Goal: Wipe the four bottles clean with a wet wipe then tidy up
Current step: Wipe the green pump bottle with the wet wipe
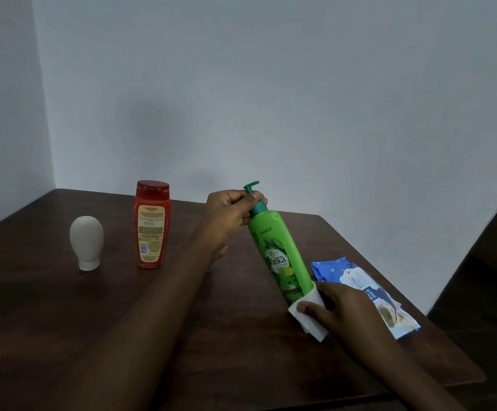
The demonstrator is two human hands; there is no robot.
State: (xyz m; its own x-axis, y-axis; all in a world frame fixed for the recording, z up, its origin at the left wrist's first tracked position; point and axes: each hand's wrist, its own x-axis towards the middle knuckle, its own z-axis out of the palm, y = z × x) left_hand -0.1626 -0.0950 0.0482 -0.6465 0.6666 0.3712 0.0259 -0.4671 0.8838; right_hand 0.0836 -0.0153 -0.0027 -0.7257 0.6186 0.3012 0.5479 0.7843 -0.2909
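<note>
A green pump bottle (278,253) is held tilted above the dark wooden table (48,307). My left hand (231,212) grips its neck just under the pump head. My right hand (335,307) presses a white wet wipe (309,318) around the bottle's base. A red bottle (151,223) stands upright at the back left of the table. To its left a small white bottle (87,243) stands on its cap. Something small shows behind my left forearm, mostly hidden.
A blue wet wipe pack (369,292) lies flat on the table's right side, just behind my right hand. The table sits in a corner of pale walls. Its right edge drops to a dark floor.
</note>
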